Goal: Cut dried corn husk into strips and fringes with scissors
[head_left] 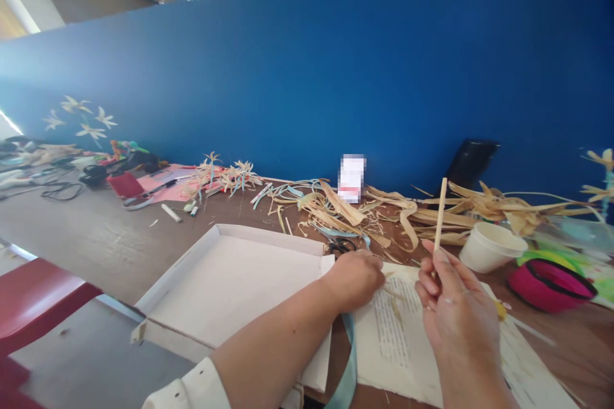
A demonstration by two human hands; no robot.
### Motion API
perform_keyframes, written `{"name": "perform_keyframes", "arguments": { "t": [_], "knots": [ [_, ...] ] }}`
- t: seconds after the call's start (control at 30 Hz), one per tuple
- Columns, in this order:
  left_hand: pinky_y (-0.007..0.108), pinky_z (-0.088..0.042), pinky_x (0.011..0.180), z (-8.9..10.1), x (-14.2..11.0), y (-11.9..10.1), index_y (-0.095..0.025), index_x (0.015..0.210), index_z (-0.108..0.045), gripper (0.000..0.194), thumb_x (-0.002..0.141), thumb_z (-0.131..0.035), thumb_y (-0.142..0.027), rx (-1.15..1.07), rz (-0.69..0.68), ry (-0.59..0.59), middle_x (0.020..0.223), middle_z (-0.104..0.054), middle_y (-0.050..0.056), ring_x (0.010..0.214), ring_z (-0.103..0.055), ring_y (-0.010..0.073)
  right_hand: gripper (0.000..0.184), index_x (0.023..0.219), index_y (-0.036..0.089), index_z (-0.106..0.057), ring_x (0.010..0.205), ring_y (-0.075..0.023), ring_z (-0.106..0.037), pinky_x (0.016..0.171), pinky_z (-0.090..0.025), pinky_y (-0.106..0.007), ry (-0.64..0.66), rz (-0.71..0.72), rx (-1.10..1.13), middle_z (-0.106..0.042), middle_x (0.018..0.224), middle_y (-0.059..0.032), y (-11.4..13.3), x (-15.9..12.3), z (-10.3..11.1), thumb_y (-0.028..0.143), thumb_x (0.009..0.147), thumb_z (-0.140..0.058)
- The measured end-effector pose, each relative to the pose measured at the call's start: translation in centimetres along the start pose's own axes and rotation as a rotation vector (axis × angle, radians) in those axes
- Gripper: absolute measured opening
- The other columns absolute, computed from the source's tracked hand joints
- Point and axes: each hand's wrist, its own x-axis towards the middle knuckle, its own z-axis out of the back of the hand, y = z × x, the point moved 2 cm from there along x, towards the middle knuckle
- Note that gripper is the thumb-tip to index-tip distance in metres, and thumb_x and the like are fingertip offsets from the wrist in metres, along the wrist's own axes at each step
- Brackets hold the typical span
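Husk flowers (90,131), cream and starry, look finished; our right hand (463,313) pinches a slim, pale wooden stick (440,214) — bare, so unworked, we judge — what our curled left hand (357,278) holds, we cannot tell.

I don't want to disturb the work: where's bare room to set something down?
The tabletop looks bare left of the white box, beyond the red seat and short of the pink sheet. The box's visible floor looks bare. Crowded: along the blue partition, heaped with dry strips, and right of the right hand, with the cup and pink pouch.
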Motion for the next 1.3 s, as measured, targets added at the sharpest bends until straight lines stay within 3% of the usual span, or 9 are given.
{"name": "perform_keyframes", "arguments": {
  "t": [0.3,0.6,0.7,0.8,0.93,1.07,1.17,1.3],
  "knots": [
    [0.030,-0.036,0.060,0.7,0.0,-0.2,-0.014,0.066,-0.059,0.010,0.075,-0.056,-0.014,0.052,-0.123,0.041,0.072,-0.056,0.005,0.076,-0.050,0.0192,0.022,0.092,0.017,-0.069,0.043,-0.0021,-0.032,0.035,-0.020,-0.014,-0.008,-0.001,-0.020,-0.050,0.063,0.0027,-0.1,0.1,0.0,0.029,0.074,-0.066],
    [0.031,-0.040,0.062,0.3,0.0,-0.6,-0.013,0.072,-0.061,0.015,0.080,-0.049,-0.017,0.042,-0.068,-0.050,0.077,-0.058,0.006,0.078,-0.052,0.0206,0.023,0.094,0.017,-0.068,0.043,-0.0020,-0.032,0.035,-0.020,-0.013,0.009,-0.012,-0.027,-0.049,0.063,0.0033,-0.4,0.2,0.1,0.029,0.074,-0.066],
    [0.029,-0.042,0.068,0.6,-0.2,0.1,-0.015,0.079,-0.063,0.017,0.080,-0.049,-0.024,-0.161,0.112,-0.151,0.081,-0.060,0.005,0.081,-0.054,0.0183,0.024,0.095,0.018,-0.068,0.043,-0.0022,-0.032,0.034,-0.020,-0.012,0.026,-0.054,-0.030,-0.049,0.063,0.0031,-0.6,0.3,0.2,0.029,0.073,-0.067],
    [0.025,-0.043,0.069,0.8,-0.5,1.3,-0.018,0.082,-0.065,0.017,0.077,-0.052,-0.029,-0.517,0.369,-0.217,0.082,-0.063,0.002,0.076,-0.056,0.0136,0.027,0.096,0.017,-0.068,0.044,-0.0027,-0.033,0.034,-0.021,-0.012,0.058,-0.113,-0.057,-0.051,0.064,0.0022,-0.9,0.4,0.2,0.030,0.072,-0.068],
    [0.023,-0.044,0.059,0.3,-0.6,2.4,-0.015,0.080,-0.065,0.021,0.074,-0.055,-0.033,-1.099,0.626,-0.145,0.075,-0.064,0.003,0.064,-0.056,0.0109,0.033,0.099,0.019,-0.066,0.044,-0.0031,-0.033,0.034,-0.021,-0.012,0.108,-0.192,-0.095,-0.053,0.062,0.0021,-1.1,0.1,0.1,0.033,0.069,-0.070],
    [0.023,-0.046,0.053,0.2,-0.4,2.4,-0.012,0.077,-0.060,0.032,0.067,-0.063,-0.042,-1.536,0.656,-0.095,0.078,-0.065,0.006,0.060,-0.057,0.0102,0.044,0.107,0.023,-0.062,0.043,-0.0028,-0.035,0.036,-0.021,-0.011,0.216,-0.341,-0.215,-0.055,0.060,0.0031,-1.5,-0.4,0.0,0.037,0.067,-0.073],
    [0.023,-0.046,0.052,0.4,-0.4,2.3,-0.012,0.074,-0.058,0.037,0.061,-0.069,-0.045,-1.626,0.636,-0.100,0.074,-0.064,0.005,0.057,-0.057,0.0093,0.044,0.103,0.021,-0.063,0.043,-0.0028,-0.035,0.037,-0.021,-0.011,0.266,-0.397,-0.276,-0.056,0.060,0.0027,-1.9,-0.6,0.0,0.038,0.064,-0.074],
    [0.023,-0.047,0.053,1.1,-0.5,2.2,-0.011,0.073,-0.059,0.041,0.057,-0.072,-0.046,-1.693,0.636,-0.108,0.073,-0.064,0.005,0.057,-0.057,0.0089,0.039,0.092,0.019,-0.066,0.043,-0.0027,-0.034,0.036,-0.021,-0.012,0.214,-0.359,-0.271,-0.055,0.060,0.0030,-2.1,-0.1,0.1,0.037,0.060,-0.076]
  ]
}}
